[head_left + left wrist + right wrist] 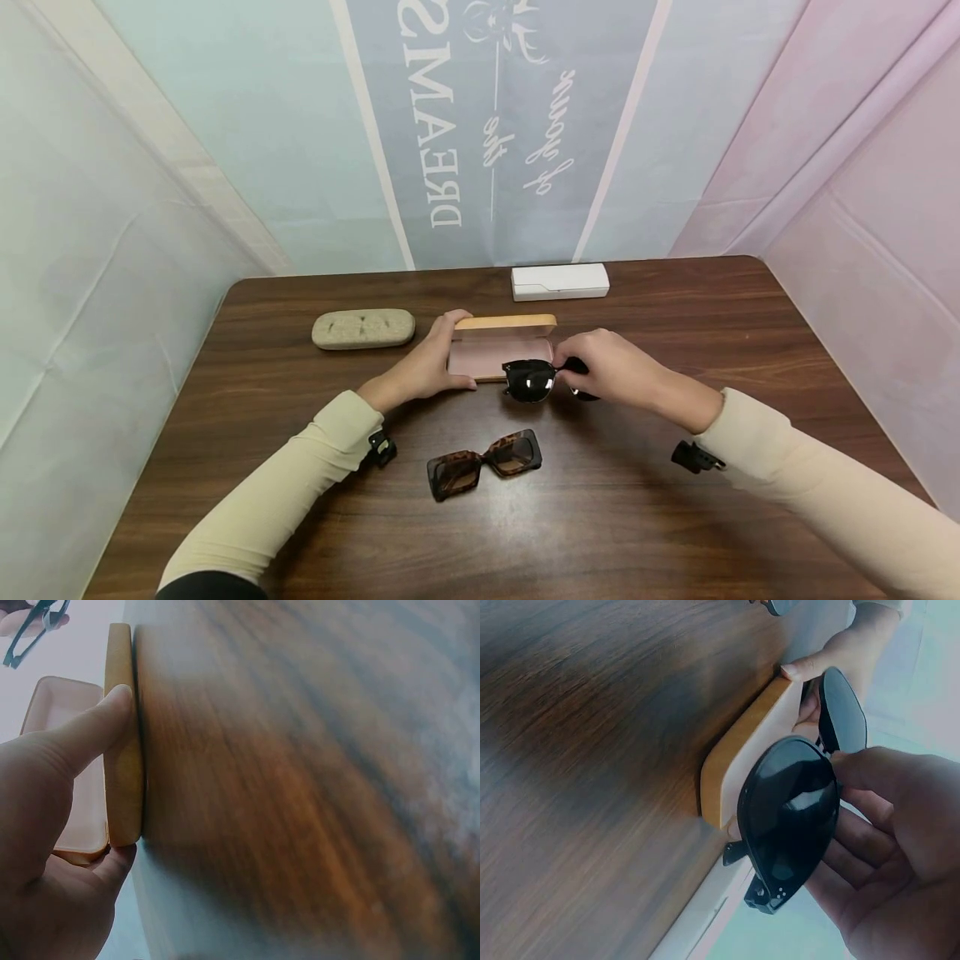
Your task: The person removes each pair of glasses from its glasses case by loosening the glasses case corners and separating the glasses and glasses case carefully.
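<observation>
An open eyeglass case (480,358) with a tan shell and pale pink lining lies on the table, its lid raised at the back. My left hand (429,363) grips its left end; in the left wrist view the thumb lies over the tan front wall (124,787). My right hand (617,370) pinches black sunglasses (529,382) at the bridge, holding them above the case's front right corner. In the right wrist view their dark lenses (789,814) face the camera, and the temples are mostly hidden. Tortoiseshell sunglasses (456,472) lie nearer the front, with their lenses apart from both hands.
A beige fabric-look glasses case (363,328), closed, lies left of the left hand. At the back edge sits a closed white case (560,282). Printed cloth (495,125) hangs behind the wooden table (637,517), with pale cloth on both sides.
</observation>
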`<state>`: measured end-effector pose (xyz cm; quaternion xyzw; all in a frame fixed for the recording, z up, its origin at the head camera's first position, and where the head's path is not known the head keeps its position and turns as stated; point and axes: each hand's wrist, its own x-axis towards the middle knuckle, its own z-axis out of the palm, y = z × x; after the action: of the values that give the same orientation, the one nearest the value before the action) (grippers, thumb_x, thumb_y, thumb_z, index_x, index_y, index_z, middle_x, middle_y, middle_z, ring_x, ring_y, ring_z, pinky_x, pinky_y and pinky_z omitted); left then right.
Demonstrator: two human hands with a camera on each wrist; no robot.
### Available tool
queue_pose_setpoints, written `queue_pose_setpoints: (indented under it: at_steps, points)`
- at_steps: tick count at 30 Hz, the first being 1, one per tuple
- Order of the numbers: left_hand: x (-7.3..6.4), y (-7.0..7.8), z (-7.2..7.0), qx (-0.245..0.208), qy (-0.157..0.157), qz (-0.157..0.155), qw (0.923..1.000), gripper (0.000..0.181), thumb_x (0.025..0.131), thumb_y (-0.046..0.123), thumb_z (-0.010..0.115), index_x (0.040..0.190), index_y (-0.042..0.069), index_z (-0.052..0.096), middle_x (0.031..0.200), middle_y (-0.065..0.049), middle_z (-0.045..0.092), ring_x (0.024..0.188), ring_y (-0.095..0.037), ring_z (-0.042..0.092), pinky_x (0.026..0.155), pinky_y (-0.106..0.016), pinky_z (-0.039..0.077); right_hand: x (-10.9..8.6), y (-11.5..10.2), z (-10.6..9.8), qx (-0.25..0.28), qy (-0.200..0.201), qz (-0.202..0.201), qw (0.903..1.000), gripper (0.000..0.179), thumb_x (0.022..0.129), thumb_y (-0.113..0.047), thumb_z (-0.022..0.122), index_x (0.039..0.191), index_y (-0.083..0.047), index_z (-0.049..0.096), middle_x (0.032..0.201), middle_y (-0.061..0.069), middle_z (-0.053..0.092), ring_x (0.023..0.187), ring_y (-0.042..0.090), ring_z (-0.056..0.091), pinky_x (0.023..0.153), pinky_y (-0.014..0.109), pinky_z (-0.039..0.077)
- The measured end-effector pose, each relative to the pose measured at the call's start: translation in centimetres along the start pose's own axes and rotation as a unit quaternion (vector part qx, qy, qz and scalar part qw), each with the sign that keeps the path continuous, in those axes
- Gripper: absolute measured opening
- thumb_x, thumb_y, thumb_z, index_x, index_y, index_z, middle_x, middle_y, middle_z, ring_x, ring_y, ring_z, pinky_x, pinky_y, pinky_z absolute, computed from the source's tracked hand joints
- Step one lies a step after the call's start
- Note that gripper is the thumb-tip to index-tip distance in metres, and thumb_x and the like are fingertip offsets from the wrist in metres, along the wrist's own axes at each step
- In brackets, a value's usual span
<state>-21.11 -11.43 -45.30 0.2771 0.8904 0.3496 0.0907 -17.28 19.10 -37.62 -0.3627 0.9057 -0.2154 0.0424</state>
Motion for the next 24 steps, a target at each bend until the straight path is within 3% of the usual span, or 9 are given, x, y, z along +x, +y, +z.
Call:
queue_pose_setpoints:
  at_steps: [7,14,24]
  points:
    - [-0.1,0.1,0.0,0.002,-0.001,0.000,1.0000,0.101,0.083,0.025,0.087,0.156,0.010,0.019,0.153,-0.020,0.028,0.132,-0.034,0.046,0.104,-0.049,0.045,-1.4,0.4,-0.6,-0.012,-0.031,-0.006,0.9994,0.018,0.088,-0.001,0.074,0.081,-0.017,0.069,0.077,-0.014,0.062,0.066,0.002,0.052,0.062,0.028,0.047]
    - [-0.1,-0.1,0.0,0.005,0.003,0.007,1.0000,0.101,0.082,0.025,0.088,0.155,0.009,0.020,0.153,-0.021,0.028,0.134,-0.034,0.045,0.105,-0.049,0.044,-3.0,1.0,-1.0,0.005,-0.070,-0.001,0.9976,0.016,0.090,-0.006,0.076,0.085,-0.021,0.070,0.081,-0.015,0.065,0.068,-0.001,0.053,0.064,0.027,0.049]
    - [0.0,-0.1,0.0,0.007,0.006,0.015,0.9998,0.101,0.081,0.025,0.089,0.154,0.008,0.021,0.152,-0.022,0.029,0.133,-0.032,0.045,0.105,-0.048,0.044,-4.8,1.4,-1.2,0.027,-0.085,-0.002,0.9960,0.017,0.089,-0.006,0.076,0.086,-0.022,0.070,0.086,-0.016,0.066,0.073,-0.002,0.056,0.066,0.026,0.051]
